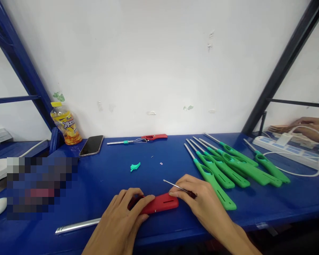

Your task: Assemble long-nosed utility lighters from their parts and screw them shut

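Note:
A red-handled long-nose lighter [159, 204] lies near the front of the blue table, its metal tube pointing left. My left hand [123, 214] is closed round the handle's trigger end, hiding part of it. In my right hand [199, 198] is a small screwdriver [175, 185] with a dark handle and a thin metal shaft pointing up and left. The fingertips of that hand touch the right end of the red handle. Farther back are a loose green trigger piece [135, 166] and a tiny white bit [161, 163].
Several green lighters [215, 187] lie on the right. At the back is an opened red lighter [155, 136] with wires showing. A phone [91, 145] and a drink bottle [66, 124] are at the left. A power strip [295, 152] and another person's hand [312, 125] are at far right.

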`<state>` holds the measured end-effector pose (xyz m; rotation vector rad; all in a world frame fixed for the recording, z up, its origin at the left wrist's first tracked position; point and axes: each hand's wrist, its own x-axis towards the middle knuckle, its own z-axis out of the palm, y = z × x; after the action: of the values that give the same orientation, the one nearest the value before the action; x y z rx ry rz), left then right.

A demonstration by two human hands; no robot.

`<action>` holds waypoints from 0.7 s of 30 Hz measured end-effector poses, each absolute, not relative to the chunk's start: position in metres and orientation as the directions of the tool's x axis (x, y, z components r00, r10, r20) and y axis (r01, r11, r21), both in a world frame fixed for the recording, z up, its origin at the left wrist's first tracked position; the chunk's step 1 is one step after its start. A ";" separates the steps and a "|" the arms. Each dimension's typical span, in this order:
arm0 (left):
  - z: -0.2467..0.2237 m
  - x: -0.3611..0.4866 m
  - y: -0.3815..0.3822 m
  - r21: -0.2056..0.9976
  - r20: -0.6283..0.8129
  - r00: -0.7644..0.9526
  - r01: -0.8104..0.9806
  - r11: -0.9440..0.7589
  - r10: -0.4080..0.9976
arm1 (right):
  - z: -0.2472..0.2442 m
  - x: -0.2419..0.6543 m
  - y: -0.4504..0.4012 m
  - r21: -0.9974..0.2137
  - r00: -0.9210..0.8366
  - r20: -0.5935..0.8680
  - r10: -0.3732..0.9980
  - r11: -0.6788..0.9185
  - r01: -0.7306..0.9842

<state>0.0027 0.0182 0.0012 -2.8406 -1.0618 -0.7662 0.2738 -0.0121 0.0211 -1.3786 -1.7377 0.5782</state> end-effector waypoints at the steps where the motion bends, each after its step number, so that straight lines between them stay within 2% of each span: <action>1: 0.001 0.003 0.018 0.152 0.454 0.649 0.619 -0.771 0.610 | 0.021 0.273 -0.012 -0.769 -0.058 0.317 0.947 0.292 0.569; 14: 0.001 0.005 0.017 0.159 0.452 0.641 0.626 -0.763 0.620 | 0.022 0.272 -0.013 -0.733 -0.090 0.332 0.939 0.317 0.602; 21: 0.003 0.007 0.017 0.163 0.479 0.629 0.621 -0.766 0.612 | 0.017 0.273 -0.017 -0.666 -0.137 0.383 0.914 0.375 0.645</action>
<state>0.0075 0.0173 0.0035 -2.8193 -1.0673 -0.8195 0.2727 -0.0172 0.0170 -1.3523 -1.8678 0.4423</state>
